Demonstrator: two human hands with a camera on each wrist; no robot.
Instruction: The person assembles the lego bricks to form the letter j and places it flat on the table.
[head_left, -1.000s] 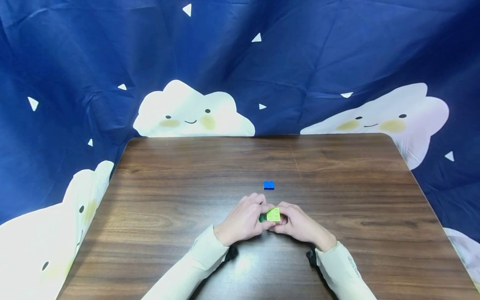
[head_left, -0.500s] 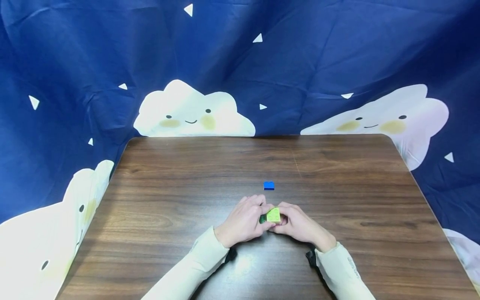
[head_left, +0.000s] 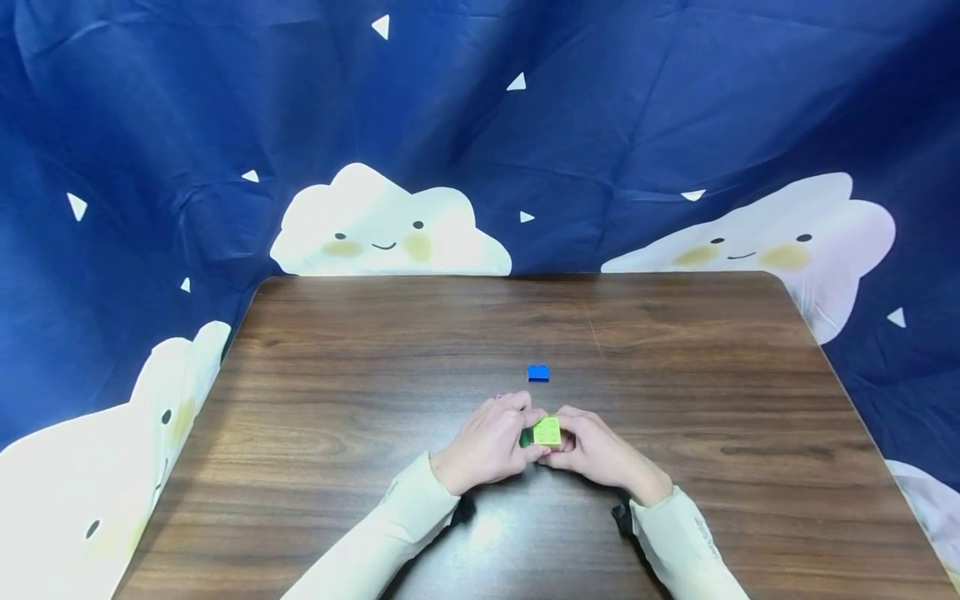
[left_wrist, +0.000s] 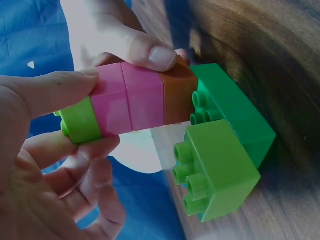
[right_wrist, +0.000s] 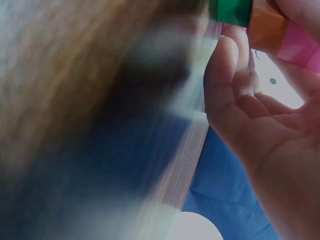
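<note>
Both hands meet at a tower of toy building bricks near the table's middle. In the left wrist view the tower has a lime brick [left_wrist: 82, 120] on top, two pink bricks [left_wrist: 127, 100] below it, then an orange brick [left_wrist: 179, 95]. Under these lies a long dark green brick [left_wrist: 240, 115], with a second light green brick [left_wrist: 222, 165] beside the tower. My left hand [head_left: 491, 437] pinches the lime and upper pink bricks between thumb and fingers. From the other side my right hand [head_left: 600, 446] grips the tower, its thumb at the pink and orange bricks.
A blue brick [head_left: 538, 373] lies on the brown wooden table [head_left: 360, 358], just beyond the hands. Behind the table's far edge hangs a dark blue curtain [head_left: 570, 133] with cloud prints.
Both hands keep their hold on the brick tower and stay almost in place. The whole head view has shifted slightly downward.
</note>
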